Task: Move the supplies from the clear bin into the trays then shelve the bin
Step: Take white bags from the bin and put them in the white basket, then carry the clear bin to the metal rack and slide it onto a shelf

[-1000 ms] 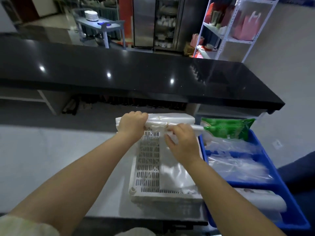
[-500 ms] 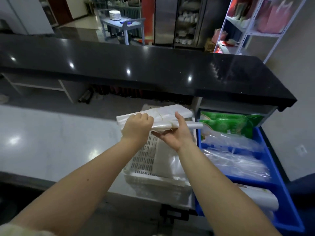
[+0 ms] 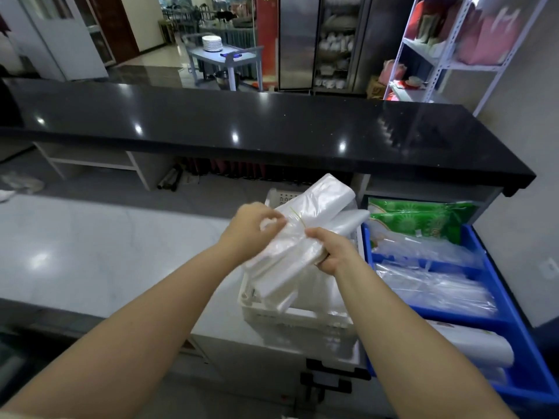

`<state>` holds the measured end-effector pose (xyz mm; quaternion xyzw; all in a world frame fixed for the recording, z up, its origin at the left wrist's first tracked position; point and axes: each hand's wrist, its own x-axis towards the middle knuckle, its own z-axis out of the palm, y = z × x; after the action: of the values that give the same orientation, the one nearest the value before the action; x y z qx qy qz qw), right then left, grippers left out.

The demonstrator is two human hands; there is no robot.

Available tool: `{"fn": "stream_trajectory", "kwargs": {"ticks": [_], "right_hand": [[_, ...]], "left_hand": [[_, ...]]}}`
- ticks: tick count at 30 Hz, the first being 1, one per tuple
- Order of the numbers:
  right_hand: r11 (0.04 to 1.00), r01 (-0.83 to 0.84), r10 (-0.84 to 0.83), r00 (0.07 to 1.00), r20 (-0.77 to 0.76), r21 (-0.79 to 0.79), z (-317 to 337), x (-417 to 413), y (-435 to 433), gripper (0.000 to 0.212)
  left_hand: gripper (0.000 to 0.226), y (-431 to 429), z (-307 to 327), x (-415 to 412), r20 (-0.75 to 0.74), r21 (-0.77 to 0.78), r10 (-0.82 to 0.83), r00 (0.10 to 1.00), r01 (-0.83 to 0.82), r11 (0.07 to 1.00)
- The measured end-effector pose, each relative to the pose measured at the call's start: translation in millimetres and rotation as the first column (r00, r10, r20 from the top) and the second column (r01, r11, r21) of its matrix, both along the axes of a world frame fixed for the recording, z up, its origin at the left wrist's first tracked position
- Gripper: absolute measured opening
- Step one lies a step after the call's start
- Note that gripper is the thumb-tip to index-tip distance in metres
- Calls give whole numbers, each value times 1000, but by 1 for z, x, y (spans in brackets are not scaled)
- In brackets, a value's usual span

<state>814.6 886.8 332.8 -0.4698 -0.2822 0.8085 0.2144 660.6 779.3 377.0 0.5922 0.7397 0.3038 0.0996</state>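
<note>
A bundle of clear plastic bags [image 3: 314, 207], tied round its middle with a thin band, hangs tilted above the white slatted tray [image 3: 299, 325]. My left hand [image 3: 251, 228] grips the bundle near the band from the left. My right hand [image 3: 329, 252] is closed round its lower right side. More clear bags lie inside the white tray under the bundle. Right of it stands the blue divided tray [image 3: 472, 240], holding a green packet [image 3: 423, 219], flat clear bags [image 3: 429, 285] and a white roll [image 3: 475, 346]. No clear bin is in view.
The trays sit at the right end of a pale marble worktop [image 3: 90, 255]. A long black counter [image 3: 242, 128] runs across behind them. A white metal shelf rack [image 3: 447, 49] with pink bags stands at the far right, and a small cart with stacked plates [image 3: 211, 43] further back.
The bundle has turned from lying level across the tray to slanting up to the right. My right hand has gone from an open palm under it to a closed grip lower down.
</note>
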Motion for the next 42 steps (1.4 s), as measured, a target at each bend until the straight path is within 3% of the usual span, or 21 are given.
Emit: {"fn": "stream_trajectory", "kwargs": {"ticks": [1,3,5,7,10,14,19,22,24,26,29,35,37,40,42], "right_hand": [[999,-31,29,999,34,35,0,1,2,15],[989,-118,108,989,105,92,3,4,4,19],[970,-193,173,975,142,149,6,6,6,27],[950,-239,212,966,148,201,11,7,11,38],[938,-248,213,964,161,243,18,8,19,40],[956,-39,-1,990,138,291,19,17,26,35],[891,222,-268,961,64,396,16,38,40,29],[870,275,-333,940,75,410,14,49,45,20],[861,284,-352,931,92,422,12,51,45,16],[852,280,-360,927,106,442,8,49,41,14],[859,264,-349,929,125,438,4,39,35,30],[969,109,-134,986,103,220,-10,-10,25,24],[980,52,-91,975,201,192,-23,-34,18,27],[917,-72,-142,860,489,393,-44,-54,10,34],[895,-131,-140,825,547,427,-50,-56,5,37]], "left_hand": [[30,3,0,-8,111,30,83,990,-87,996],[52,8,-2,-16,310,-119,219,925,-191,974],[64,14,-6,-16,493,-295,271,827,-135,946],[53,20,-10,-17,622,-355,263,738,-34,934],[35,25,-15,-19,723,-342,265,638,-3,940],[28,30,-24,-24,750,-330,301,590,-61,942],[17,34,-42,-18,692,-376,352,631,-101,921],[26,40,-50,-12,704,-374,314,637,-44,926],[32,46,-53,-7,667,-363,284,689,-32,931],[36,49,-56,-4,548,-341,253,797,-63,938],[37,48,-59,-10,256,-290,179,950,-101,952],[38,34,-58,-45,59,-196,144,988,-130,972],[38,28,-60,-54,31,-197,141,990,-132,971],[38,21,-66,-61,-16,-219,128,992,-128,967],[38,17,-71,-64,-52,-225,107,993,-116,967]]}}
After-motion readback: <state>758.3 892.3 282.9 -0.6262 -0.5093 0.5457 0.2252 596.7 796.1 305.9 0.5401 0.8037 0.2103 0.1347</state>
